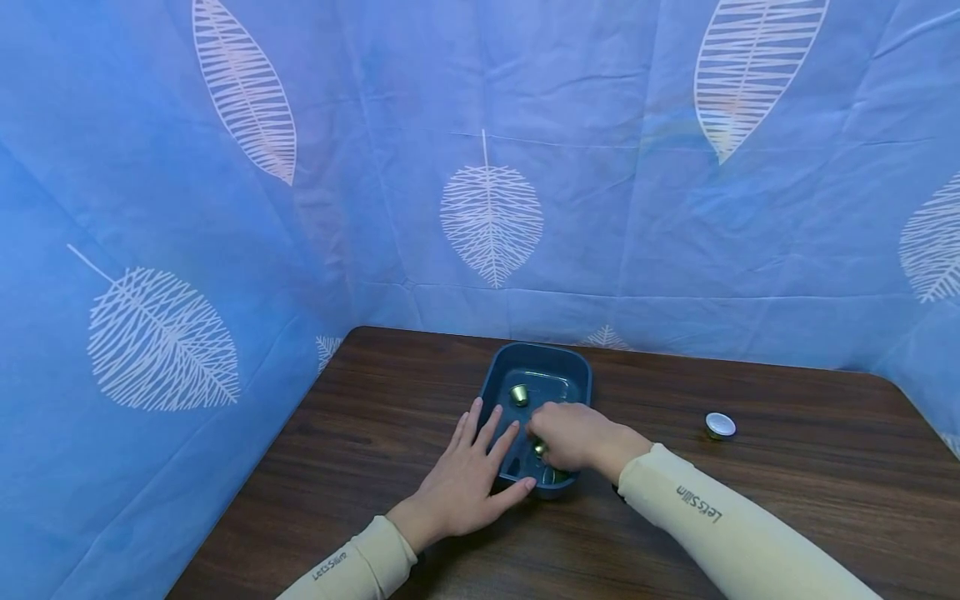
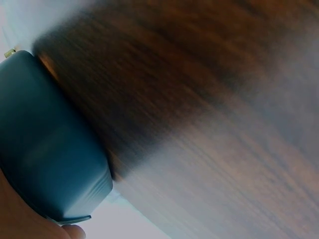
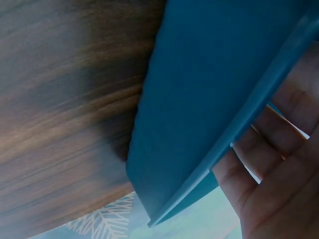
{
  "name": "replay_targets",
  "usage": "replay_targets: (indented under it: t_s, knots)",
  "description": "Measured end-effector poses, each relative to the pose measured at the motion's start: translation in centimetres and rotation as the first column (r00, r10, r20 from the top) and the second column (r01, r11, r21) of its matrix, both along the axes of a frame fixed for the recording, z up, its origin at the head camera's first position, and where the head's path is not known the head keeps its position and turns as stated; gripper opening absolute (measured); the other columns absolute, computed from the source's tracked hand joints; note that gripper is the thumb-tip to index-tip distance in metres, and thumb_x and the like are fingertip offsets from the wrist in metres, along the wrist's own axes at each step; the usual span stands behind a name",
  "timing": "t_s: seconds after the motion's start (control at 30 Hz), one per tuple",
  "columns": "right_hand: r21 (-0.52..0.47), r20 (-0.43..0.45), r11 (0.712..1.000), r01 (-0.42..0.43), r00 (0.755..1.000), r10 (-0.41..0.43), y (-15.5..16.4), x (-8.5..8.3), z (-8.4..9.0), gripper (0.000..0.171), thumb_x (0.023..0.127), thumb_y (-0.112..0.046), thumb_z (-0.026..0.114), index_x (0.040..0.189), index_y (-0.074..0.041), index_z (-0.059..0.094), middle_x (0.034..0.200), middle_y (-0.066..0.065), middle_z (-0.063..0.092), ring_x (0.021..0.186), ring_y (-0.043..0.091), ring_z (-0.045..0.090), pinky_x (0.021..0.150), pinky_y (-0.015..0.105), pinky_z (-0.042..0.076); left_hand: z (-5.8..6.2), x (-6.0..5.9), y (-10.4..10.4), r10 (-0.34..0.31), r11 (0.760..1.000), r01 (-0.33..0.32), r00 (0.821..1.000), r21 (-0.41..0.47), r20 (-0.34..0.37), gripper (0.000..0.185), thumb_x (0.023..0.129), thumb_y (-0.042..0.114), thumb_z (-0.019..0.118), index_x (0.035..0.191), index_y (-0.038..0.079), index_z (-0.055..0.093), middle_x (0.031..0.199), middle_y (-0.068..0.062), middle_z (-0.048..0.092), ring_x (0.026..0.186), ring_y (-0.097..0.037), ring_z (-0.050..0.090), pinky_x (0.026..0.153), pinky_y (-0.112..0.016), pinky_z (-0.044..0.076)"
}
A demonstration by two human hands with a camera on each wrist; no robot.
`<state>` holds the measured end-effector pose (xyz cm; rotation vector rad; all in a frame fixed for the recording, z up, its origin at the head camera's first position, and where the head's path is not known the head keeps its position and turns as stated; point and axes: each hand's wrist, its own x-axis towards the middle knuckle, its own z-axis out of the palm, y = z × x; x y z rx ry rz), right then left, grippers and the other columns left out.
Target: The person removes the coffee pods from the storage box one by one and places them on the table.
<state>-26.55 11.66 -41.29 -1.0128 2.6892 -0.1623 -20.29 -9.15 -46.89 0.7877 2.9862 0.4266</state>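
Observation:
A dark blue tray (image 1: 536,349) sits on the brown wooden table (image 1: 750,500). My left hand (image 1: 471,471) lies flat with straight, spread fingers against the tray's near left side. My right hand (image 1: 561,433) reaches into the tray with curled fingers, pinching a small gold capsule (image 1: 540,448). Another gold capsule (image 1: 518,394) stands farther back in the tray. The left wrist view shows the tray's outer wall (image 2: 45,139) and a bit of my left hand (image 2: 17,219). In the right wrist view, my right hand's fingers (image 3: 279,189) curl behind the tray's rim (image 3: 209,89).
A silver-topped capsule (image 1: 720,426) stands alone on the table to the right of the tray. A blue cloth with white leaf prints (image 1: 491,217) hangs behind the table and along its left side.

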Motion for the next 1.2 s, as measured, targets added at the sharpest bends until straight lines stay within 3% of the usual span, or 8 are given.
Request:
replay_targets:
  t_s: [0.23,0.73,1.0,1.2]
  knots:
    - [-0.017,-0.009,1.0,-0.011,1.0,0.011,0.25,-0.13,0.01,0.018,0.093,-0.007,0.082,0.11,-0.008,0.082,0.1,0.005,0.079,0.081,0.013,0.068,0.081,0.039,0.065,-0.1,-0.09,-0.05,-0.002,1.0,0.002,1.0,0.004,-0.007,0.084,0.107,0.076,0.031,0.172,0.023,0.03,0.182,-0.012,0.017,0.17,-0.041,0.0,0.135,-0.06,0.016]
    - [-0.012,-0.017,1.0,-0.001,1.0,0.0,0.17,0.08,0.08,0.019,0.093,-0.011,0.085,0.111,-0.008,0.082,0.103,0.005,0.074,0.085,0.015,0.069,0.086,0.04,0.065,0.1,0.11,-0.03,-0.005,1.0,0.005,1.0,0.007,-0.01,0.084,0.107,0.075,0.032,0.171,0.021,0.032,0.182,-0.013,0.018,0.169,-0.042,0.0,0.135,-0.061,0.017]
    - [-0.005,-0.052,1.0,0.003,0.999,-0.003,0.21,0.08,-0.15,0.02,0.092,-0.015,0.087,0.111,-0.009,0.083,0.122,0.012,0.076,0.097,0.022,0.075,0.091,0.043,0.065,0.09,0.16,-0.05,-0.004,1.0,0.004,1.0,0.011,-0.011,0.084,0.107,0.075,0.033,0.171,0.02,0.032,0.182,-0.013,0.017,0.169,-0.042,0.001,0.135,-0.061,0.016]
    - [-0.003,-0.072,1.0,0.016,0.997,-0.016,0.32,0.0,-0.6,0.021,0.091,-0.018,0.088,0.11,-0.011,0.084,0.116,0.008,0.073,0.092,0.018,0.071,0.088,0.041,0.066,-0.02,0.05,-0.11,0.005,1.0,-0.005,1.0,0.007,0.003,0.086,0.106,0.076,0.032,0.172,0.021,0.03,0.182,-0.013,0.014,0.17,-0.04,0.0,0.135,-0.062,0.014]
